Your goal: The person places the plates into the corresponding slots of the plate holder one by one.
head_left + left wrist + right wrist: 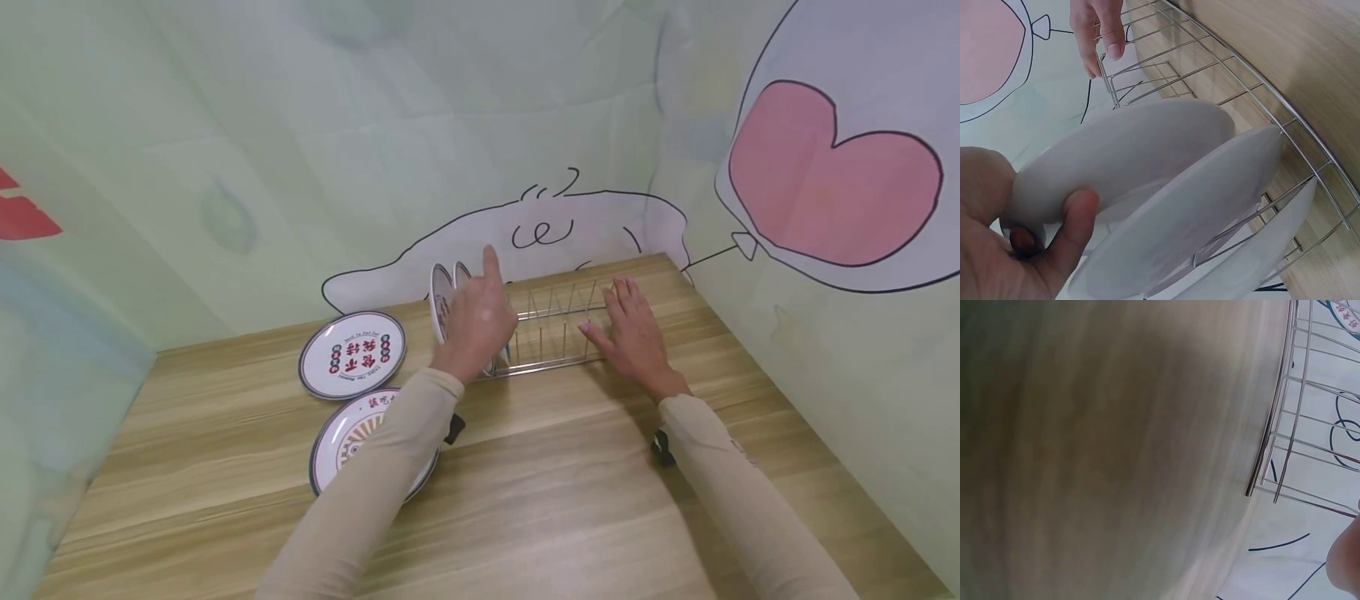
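In the head view my left hand [480,321] is over the left part of a metal wire dish rack [551,362]. The left wrist view has that hand pinching the edge of a plate [1129,150] between thumb and fingers, the plate standing on edge in the rack. Beside it two more plates lean in the slots, a middle plate [1179,212] and an outer plate [1260,250]. At the rack's right end rests my right hand [636,342], its fingers extended and touching the wires. Only part of a right-hand finger [1344,559] shows in the right wrist view.
Left of the rack, a white plate with red lettering [352,354] lies flat on the wooden table [570,500]. Nearer me is a plate with a striped print [330,458], partly hidden by my left sleeve. A printed cloth wall [450,150] rises behind the table.
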Demonstrator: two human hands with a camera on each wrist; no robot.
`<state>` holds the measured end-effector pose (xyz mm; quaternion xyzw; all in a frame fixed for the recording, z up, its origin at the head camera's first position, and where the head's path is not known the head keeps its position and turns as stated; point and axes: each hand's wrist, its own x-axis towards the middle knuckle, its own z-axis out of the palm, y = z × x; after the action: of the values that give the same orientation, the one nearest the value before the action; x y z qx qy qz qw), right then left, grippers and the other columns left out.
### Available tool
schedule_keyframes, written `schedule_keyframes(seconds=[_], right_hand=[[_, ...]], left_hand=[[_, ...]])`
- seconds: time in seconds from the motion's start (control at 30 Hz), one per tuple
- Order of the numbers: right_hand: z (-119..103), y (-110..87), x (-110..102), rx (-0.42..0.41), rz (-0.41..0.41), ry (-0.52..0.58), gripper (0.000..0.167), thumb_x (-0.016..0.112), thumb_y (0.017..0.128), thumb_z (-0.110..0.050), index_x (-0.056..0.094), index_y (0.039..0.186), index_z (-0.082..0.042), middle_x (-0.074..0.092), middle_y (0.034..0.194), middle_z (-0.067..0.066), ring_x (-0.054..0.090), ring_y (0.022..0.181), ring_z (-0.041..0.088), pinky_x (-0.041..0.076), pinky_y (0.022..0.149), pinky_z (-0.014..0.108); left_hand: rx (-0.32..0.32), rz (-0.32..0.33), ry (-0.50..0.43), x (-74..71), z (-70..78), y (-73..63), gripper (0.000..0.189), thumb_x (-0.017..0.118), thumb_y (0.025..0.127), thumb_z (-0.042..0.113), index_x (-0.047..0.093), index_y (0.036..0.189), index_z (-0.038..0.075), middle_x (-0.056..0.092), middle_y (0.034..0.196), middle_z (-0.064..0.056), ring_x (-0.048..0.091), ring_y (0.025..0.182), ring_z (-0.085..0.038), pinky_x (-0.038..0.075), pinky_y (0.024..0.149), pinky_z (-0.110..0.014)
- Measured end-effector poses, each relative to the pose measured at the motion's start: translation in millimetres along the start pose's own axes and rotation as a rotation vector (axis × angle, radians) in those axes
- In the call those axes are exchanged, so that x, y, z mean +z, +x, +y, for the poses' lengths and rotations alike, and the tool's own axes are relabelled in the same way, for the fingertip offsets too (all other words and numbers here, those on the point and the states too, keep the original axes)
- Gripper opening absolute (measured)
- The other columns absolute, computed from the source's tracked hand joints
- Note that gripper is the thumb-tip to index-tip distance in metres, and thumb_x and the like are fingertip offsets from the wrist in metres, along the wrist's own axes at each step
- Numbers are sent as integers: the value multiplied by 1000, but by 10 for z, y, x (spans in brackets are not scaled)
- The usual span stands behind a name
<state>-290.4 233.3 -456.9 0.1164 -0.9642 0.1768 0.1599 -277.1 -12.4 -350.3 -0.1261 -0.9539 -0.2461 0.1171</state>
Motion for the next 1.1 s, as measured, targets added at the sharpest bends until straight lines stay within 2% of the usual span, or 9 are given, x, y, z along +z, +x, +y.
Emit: schedule_keyframes(seconds=[0.23,0.6,0.9,1.1], right_hand=[[4,-3,-1,3,-7,1,76,55,99,-45,34,150,7,18,163,26,13,153,44,11,126,54],[11,-4,-3,-1,8,20,75,57,98,-43,35,150,6,20,163,27,13,153,44,12,125,55],[14,4,-11,-8,22,27,74,58,97,-42,36,149,6,22,162,28,13,153,44,13,125,55],[19,-1,3,-11,22,32,74,56,98,-44,37,148,7,22,162,27,13,153,43,12,126,54]], left_hand=[[4,-7,26,68,34,-1,86,57,79,-10,17,155,-6,46,51,2,33,38,-8,26,31,-18],[-59,-91,56,162,58,28,89,61,83,-3,11,157,-2,51,54,0,38,38,-10,32,30,-19],[-76,-87,85,192,89,49,90,62,83,-3,11,157,-2,55,56,-3,43,39,-12,36,30,-20],[-47,-73,164,196,133,69,85,59,82,-4,16,155,-7,53,58,-3,45,42,-12,36,34,-20]])
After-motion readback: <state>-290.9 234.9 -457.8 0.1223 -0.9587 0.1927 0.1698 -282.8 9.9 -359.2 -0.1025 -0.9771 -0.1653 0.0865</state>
